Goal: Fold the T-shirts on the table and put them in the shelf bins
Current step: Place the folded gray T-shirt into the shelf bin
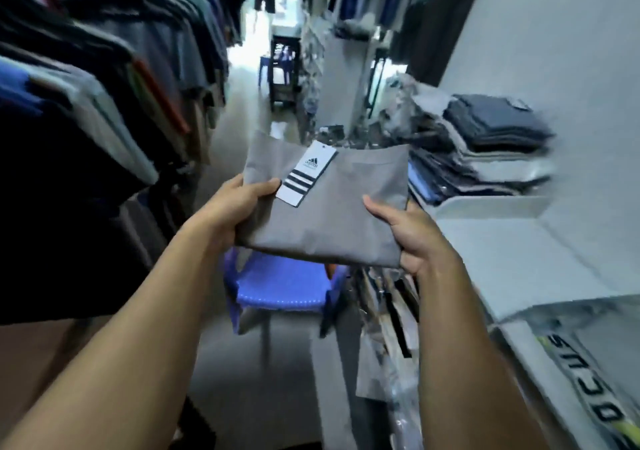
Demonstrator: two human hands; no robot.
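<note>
1. A long rack of hanging garments in dark, grey, blue and orange cloth point(86, 86) fills the space left of the folded grey fabric T-shirt point(332, 221).
2. A white flat-topped shelf unit point(526, 242) runs along the wall right of the T-shirt, and its near edge lies just beside the shirt's right side.
3. A tall stack of folded navy, grey and blue garments point(485, 152) sits on that shelf, right of the T-shirt and beyond it.
4. The T-shirt is a flat rectangle held in mid-air between both hands, clear of the shelf.
5. A blue perforated plastic chair point(284, 283) stands on the floor directly below the T-shirt.
6. The left hand point(235, 207) grasps the T-shirt's left edge, thumb on top and fingers underneath.
7. The right hand point(412, 235) grasps the T-shirt's lower right corner, thumb pressed on the upper face.
8. A white card hang tag with three dark stripes point(306, 176) lies on the T-shirt's upper left part, just beside the left thumb tip.
</note>
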